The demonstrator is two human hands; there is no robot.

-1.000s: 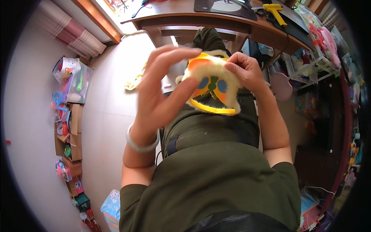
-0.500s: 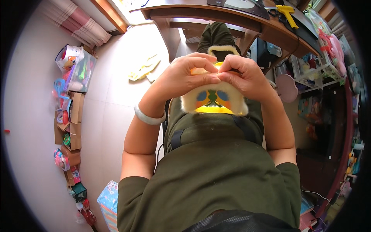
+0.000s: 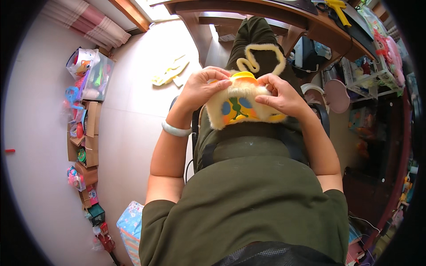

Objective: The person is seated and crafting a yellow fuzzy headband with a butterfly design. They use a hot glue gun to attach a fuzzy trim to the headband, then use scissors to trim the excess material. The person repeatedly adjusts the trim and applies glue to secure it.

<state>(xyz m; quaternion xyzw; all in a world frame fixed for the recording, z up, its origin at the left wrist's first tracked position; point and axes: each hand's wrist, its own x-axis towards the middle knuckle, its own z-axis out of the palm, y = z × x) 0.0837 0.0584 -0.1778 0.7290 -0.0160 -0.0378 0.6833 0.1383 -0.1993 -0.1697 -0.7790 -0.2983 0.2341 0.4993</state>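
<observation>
Across my lap rests a cream fluffy piece (image 3: 217, 111) with a face-like pattern of blue, green, orange and yellow. My left hand (image 3: 199, 91) pinches its upper left edge, with thumb and index finger close together. At the upper right corner, my right hand (image 3: 286, 98) grips it between thumb and fingers. A yellow rounded part (image 3: 245, 75) shows at the top edge between the two hands. Beyond it, a thin fluffy cream strip (image 3: 265, 47) lies looped over my dark trousers. The fingertips partly cover the fluffy edge.
A wooden desk (image 3: 248, 8) stands ahead, with a yellow glue gun (image 3: 338, 11) on it. Yellow cloth (image 3: 171, 73) lies on the floor at left. Boxes and bags (image 3: 92, 128) line the left wall; a white rack (image 3: 361, 82) stands at right.
My hands have moved apart from where they met at the top middle. The yellow part now shows between them, and the fluffy strip is spread further out beyond.
</observation>
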